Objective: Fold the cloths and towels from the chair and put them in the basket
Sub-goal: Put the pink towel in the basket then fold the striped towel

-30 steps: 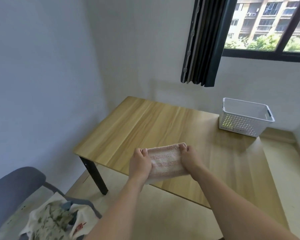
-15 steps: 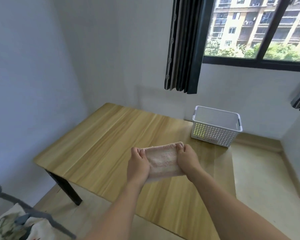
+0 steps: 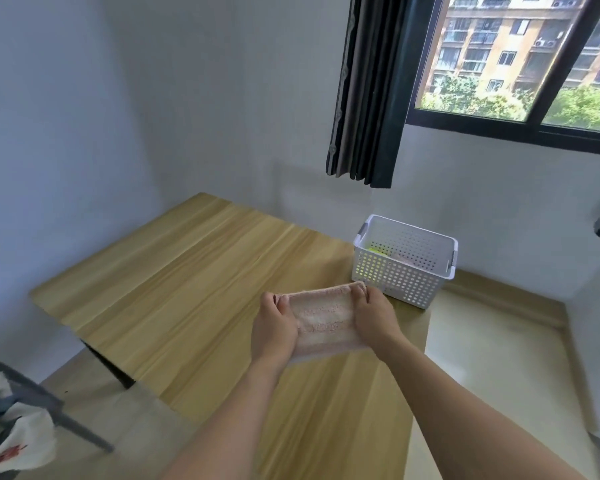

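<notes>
The left hand [image 3: 274, 327] and the right hand [image 3: 374, 318] each gripped one end of a folded pink towel [image 3: 323, 318], fingers curled round its edges, holding it above the wooden table [image 3: 187, 289] just short of the white basket [image 3: 404, 261]. That basket stood at the table's far corner with something yellow-green and something pinkish inside. More cloths [image 3: 11, 434] lay on the chair [image 3: 49, 410], well away from the basket.

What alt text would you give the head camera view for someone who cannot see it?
Two hands, left and right, hold a folded pink towel above a wooden table. A white basket stands on the table's far corner, under a window.
</notes>
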The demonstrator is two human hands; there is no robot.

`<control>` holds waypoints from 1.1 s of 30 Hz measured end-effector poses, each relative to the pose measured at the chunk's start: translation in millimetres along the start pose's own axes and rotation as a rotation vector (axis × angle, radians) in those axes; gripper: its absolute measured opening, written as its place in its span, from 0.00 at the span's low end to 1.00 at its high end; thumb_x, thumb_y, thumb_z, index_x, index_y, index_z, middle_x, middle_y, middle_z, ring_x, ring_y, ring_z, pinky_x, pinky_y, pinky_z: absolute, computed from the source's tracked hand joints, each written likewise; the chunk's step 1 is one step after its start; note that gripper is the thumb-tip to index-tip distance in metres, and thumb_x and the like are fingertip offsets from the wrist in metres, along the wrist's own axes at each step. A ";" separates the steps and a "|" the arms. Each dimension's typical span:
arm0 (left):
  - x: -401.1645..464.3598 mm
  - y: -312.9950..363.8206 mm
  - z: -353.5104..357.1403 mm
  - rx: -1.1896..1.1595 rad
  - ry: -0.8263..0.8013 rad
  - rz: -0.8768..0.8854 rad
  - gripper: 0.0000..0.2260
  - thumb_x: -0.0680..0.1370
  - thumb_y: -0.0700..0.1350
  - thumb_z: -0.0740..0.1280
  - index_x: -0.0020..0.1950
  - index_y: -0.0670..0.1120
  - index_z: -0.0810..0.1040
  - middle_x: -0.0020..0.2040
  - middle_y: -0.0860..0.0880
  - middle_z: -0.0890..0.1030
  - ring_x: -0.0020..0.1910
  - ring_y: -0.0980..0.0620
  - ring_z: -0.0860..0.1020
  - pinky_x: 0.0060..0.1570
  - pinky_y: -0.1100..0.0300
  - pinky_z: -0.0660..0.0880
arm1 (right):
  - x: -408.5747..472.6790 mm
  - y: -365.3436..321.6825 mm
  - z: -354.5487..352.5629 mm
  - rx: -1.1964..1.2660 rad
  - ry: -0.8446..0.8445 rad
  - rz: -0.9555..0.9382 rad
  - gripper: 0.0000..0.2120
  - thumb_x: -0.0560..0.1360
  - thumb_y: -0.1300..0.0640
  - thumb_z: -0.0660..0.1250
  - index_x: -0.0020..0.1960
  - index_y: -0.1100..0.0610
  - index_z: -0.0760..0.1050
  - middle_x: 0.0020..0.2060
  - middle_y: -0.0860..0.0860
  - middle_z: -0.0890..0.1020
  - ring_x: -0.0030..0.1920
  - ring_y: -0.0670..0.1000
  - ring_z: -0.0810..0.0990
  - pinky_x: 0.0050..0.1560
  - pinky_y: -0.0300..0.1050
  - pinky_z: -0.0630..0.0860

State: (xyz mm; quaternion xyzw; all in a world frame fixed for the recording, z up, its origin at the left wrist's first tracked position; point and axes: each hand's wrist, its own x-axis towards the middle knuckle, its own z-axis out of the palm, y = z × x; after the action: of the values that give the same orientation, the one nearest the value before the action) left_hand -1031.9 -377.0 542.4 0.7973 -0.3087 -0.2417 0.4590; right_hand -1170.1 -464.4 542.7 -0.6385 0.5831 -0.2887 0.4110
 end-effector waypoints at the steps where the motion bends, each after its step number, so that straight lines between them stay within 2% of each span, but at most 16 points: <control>1: -0.3 3.3 15.5 -0.021 0.009 0.003 0.11 0.82 0.52 0.54 0.47 0.47 0.68 0.41 0.49 0.78 0.40 0.46 0.78 0.38 0.53 0.70 | 11.3 6.7 -10.2 -0.018 -0.011 -0.003 0.17 0.81 0.46 0.52 0.56 0.55 0.74 0.51 0.51 0.78 0.51 0.52 0.76 0.49 0.47 0.69; 6: 11.7 34.7 88.9 -0.078 0.122 -0.007 0.11 0.81 0.51 0.55 0.41 0.49 0.67 0.38 0.51 0.75 0.41 0.44 0.79 0.37 0.54 0.69 | 75.6 29.9 -57.8 -0.071 -0.087 -0.085 0.16 0.82 0.49 0.52 0.58 0.56 0.74 0.52 0.52 0.78 0.54 0.53 0.75 0.50 0.44 0.66; 10: 5.7 60.9 138.9 -0.080 0.179 -0.039 0.10 0.81 0.51 0.56 0.45 0.47 0.69 0.40 0.50 0.76 0.42 0.43 0.77 0.38 0.54 0.68 | 117.4 42.4 -97.5 -0.132 -0.145 -0.131 0.16 0.82 0.48 0.52 0.56 0.58 0.73 0.51 0.54 0.78 0.55 0.55 0.76 0.50 0.45 0.66; 13: 8.9 81.4 160.8 -0.093 0.176 -0.016 0.10 0.81 0.50 0.57 0.47 0.45 0.70 0.41 0.50 0.76 0.40 0.47 0.75 0.38 0.55 0.67 | 143.5 45.9 -122.0 -0.182 -0.170 -0.171 0.18 0.82 0.49 0.52 0.56 0.59 0.74 0.49 0.53 0.76 0.56 0.56 0.75 0.51 0.44 0.65; 16: 25.6 99.4 177.3 -0.145 0.099 0.062 0.10 0.82 0.50 0.57 0.43 0.46 0.68 0.37 0.53 0.73 0.35 0.53 0.70 0.34 0.57 0.66 | 174.4 42.9 -143.6 -0.202 -0.159 -0.192 0.17 0.82 0.48 0.52 0.55 0.57 0.73 0.51 0.54 0.78 0.55 0.55 0.75 0.53 0.47 0.67; 18: 41.9 112.0 193.9 -0.191 0.033 0.068 0.11 0.81 0.49 0.58 0.41 0.47 0.66 0.36 0.53 0.70 0.34 0.53 0.68 0.33 0.57 0.66 | 200.5 39.6 -161.6 -0.251 -0.173 -0.216 0.15 0.82 0.47 0.51 0.53 0.55 0.72 0.51 0.52 0.77 0.53 0.53 0.74 0.53 0.47 0.67; 21: 69.1 131.6 226.6 -0.296 -0.085 -0.019 0.12 0.81 0.50 0.60 0.42 0.45 0.66 0.39 0.46 0.73 0.35 0.48 0.73 0.30 0.56 0.73 | 252.7 31.0 -190.9 -0.376 -0.218 -0.276 0.16 0.83 0.48 0.49 0.52 0.57 0.70 0.50 0.52 0.76 0.50 0.52 0.71 0.51 0.44 0.63; 23: 89.5 146.7 250.4 -0.318 -0.169 -0.054 0.12 0.80 0.51 0.61 0.43 0.44 0.68 0.42 0.40 0.77 0.38 0.43 0.79 0.33 0.52 0.80 | 297.5 28.3 -204.8 -0.431 -0.241 -0.310 0.17 0.83 0.49 0.50 0.55 0.60 0.71 0.54 0.56 0.77 0.53 0.55 0.73 0.50 0.43 0.63; 25: 112.5 163.6 274.8 -0.281 -0.203 -0.058 0.10 0.81 0.49 0.62 0.45 0.43 0.70 0.42 0.41 0.79 0.37 0.44 0.81 0.34 0.53 0.81 | 344.5 32.8 -210.2 -0.470 -0.272 -0.335 0.15 0.83 0.52 0.51 0.56 0.61 0.71 0.57 0.57 0.77 0.55 0.56 0.73 0.49 0.43 0.63; 28: 157.7 179.0 317.3 -0.177 -0.223 -0.093 0.09 0.80 0.47 0.62 0.45 0.43 0.70 0.40 0.45 0.78 0.37 0.48 0.80 0.39 0.53 0.81 | 408.9 48.8 -210.6 -0.528 -0.327 -0.325 0.09 0.82 0.55 0.51 0.53 0.58 0.68 0.57 0.58 0.77 0.51 0.55 0.72 0.48 0.43 0.64; 30: 184.3 180.5 348.6 -0.005 -0.266 -0.128 0.08 0.80 0.47 0.61 0.42 0.45 0.68 0.39 0.46 0.76 0.37 0.48 0.79 0.41 0.53 0.77 | 440.8 68.0 -210.7 -0.574 -0.376 -0.301 0.08 0.81 0.58 0.52 0.54 0.59 0.68 0.57 0.57 0.76 0.52 0.56 0.73 0.47 0.42 0.64; 33: 213.6 176.8 391.5 0.307 -0.365 -0.132 0.08 0.78 0.47 0.59 0.40 0.46 0.66 0.36 0.44 0.72 0.36 0.48 0.73 0.35 0.57 0.66 | 482.5 98.9 -203.8 -0.645 -0.462 -0.285 0.05 0.79 0.58 0.54 0.52 0.58 0.66 0.56 0.58 0.77 0.50 0.56 0.74 0.47 0.44 0.68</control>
State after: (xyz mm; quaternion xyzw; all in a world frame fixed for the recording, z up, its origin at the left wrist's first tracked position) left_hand -1193.6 -826.2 495.6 0.8193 -0.3665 -0.3614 0.2524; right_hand -1319.2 -974.8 505.0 -0.8567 0.4418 0.0054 0.2661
